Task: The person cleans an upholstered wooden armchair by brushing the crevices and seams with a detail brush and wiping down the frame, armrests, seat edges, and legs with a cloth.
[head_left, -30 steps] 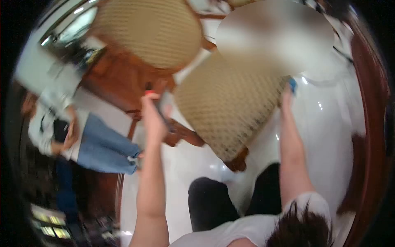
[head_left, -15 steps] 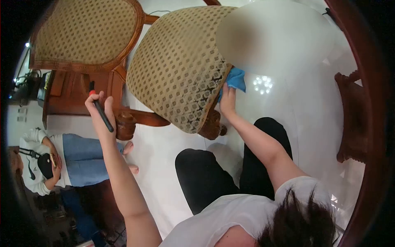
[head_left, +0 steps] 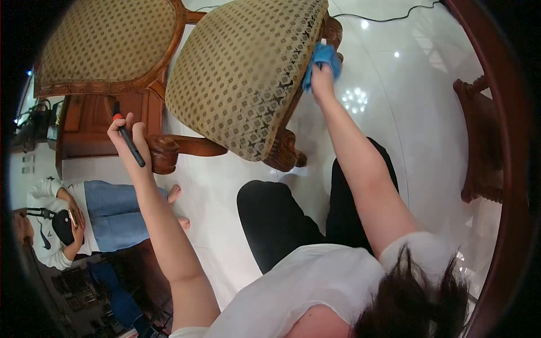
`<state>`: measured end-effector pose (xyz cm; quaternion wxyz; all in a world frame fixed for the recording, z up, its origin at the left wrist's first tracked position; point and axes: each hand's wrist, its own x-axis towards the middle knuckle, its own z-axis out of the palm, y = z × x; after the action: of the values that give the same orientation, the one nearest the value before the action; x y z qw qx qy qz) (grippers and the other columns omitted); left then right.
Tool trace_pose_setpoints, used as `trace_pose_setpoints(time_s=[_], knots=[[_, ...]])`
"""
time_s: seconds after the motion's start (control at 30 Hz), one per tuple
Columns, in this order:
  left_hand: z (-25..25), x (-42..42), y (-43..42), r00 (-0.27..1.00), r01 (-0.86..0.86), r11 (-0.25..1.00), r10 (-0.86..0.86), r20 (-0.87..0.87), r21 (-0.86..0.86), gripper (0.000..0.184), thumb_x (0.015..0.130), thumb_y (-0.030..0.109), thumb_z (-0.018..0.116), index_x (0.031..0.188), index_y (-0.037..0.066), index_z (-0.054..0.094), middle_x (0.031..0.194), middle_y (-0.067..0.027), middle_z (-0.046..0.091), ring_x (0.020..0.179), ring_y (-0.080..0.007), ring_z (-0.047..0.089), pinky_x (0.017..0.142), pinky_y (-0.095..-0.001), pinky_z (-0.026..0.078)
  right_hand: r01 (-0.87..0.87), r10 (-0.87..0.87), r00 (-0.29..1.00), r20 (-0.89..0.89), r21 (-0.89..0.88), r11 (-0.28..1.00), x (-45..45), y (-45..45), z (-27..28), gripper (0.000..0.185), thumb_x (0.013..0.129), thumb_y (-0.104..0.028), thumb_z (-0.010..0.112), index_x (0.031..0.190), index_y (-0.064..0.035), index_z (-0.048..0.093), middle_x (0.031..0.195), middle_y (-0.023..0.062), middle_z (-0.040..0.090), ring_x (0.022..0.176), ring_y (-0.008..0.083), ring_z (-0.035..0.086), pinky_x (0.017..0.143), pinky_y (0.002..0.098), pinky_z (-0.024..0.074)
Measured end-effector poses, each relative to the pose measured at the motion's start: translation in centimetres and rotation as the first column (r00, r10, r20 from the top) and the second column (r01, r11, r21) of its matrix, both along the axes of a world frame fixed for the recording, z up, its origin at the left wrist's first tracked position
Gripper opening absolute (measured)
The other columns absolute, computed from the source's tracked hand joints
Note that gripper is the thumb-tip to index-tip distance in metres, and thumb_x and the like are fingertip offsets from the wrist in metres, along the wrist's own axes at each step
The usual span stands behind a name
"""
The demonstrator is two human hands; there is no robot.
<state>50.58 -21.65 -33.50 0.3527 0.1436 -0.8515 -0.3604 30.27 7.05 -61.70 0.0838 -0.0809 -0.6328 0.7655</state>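
My right hand [head_left: 323, 84] grips a crumpled blue cloth [head_left: 325, 58] and presses it along the carved wooden front edge of a chair's seat [head_left: 242, 79]. The seat is covered in beige fabric with a dark diamond pattern. Off to the left, my left hand [head_left: 131, 138] is raised beside the chair's wooden armrest [head_left: 164, 153], its fingers closed around a slim black stick-like tool [head_left: 131, 142] with a red band. What the tool's far tip is made of is hard to make out against the brown wood behind it.
The chair's padded backrest [head_left: 112, 42] rises at upper left, before a wooden cabinet [head_left: 84, 127]. A person in a denim skirt [head_left: 115, 217] stands at left holding a phone. Dark wooden furniture [head_left: 479, 141] is at right; a black cable [head_left: 389, 19] crosses the glossy floor.
My right hand and the blue cloth have moved farther along the seat edge, toward the top of the view. My left hand still holds the black tool. The view has shifted slightly.
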Motion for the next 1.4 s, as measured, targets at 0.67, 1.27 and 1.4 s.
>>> trace_pose_setpoints(time_s=[0.67, 1.27, 1.4], knots=[[0.2, 0.1, 0.0, 0.999, 0.031, 1.000, -0.031, -0.018, 0.000, 0.032, 0.086, 0.000, 0.057, 0.112, 0.008, 0.040, 0.124, -0.0206, 0.052, 0.119, -0.0240, 0.053, 0.102, -0.0337, 0.036, 0.224, -0.212, 0.974, -0.079, 0.453, 0.863, -1.0, -1.2, 1.4, 0.041, 0.093, -0.017, 0.054, 0.115, 0.0108, 0.035, 0.113, 0.0292, 0.049, 0.109, 0.0423, 0.050, 0.097, 0.0446, 0.0384], [0.3, 0.3, -0.6, 0.998, 0.043, 0.999, -0.043, -0.047, -0.003, 0.029, 0.087, 0.002, 0.056, 0.112, 0.005, 0.042, 0.121, -0.0200, 0.055, 0.114, -0.0223, 0.055, 0.103, -0.0328, 0.037, 0.069, -0.067, 0.998, -0.019, 0.121, 0.990, 15.2, -6.0, 1.4, 0.045, 0.098, -0.031, 0.053, 0.119, 0.0023, 0.031, 0.111, 0.0246, 0.046, 0.108, 0.0364, 0.049, 0.096, 0.0435, 0.0368], [0.3, 0.2, 0.0, 0.999, 0.019, 1.000, -0.018, -0.035, 0.009, 0.029, 0.087, 0.003, 0.056, 0.112, 0.005, 0.041, 0.120, -0.0199, 0.056, 0.115, -0.0224, 0.055, 0.102, -0.0328, 0.037, 0.067, -0.074, 0.997, 0.022, 0.225, 0.972, 11.8, -3.6, 1.6, 0.045, 0.096, -0.035, 0.054, 0.122, -0.0010, 0.040, 0.116, 0.0205, 0.052, 0.112, 0.0357, 0.050, 0.099, 0.0486, 0.0309]])
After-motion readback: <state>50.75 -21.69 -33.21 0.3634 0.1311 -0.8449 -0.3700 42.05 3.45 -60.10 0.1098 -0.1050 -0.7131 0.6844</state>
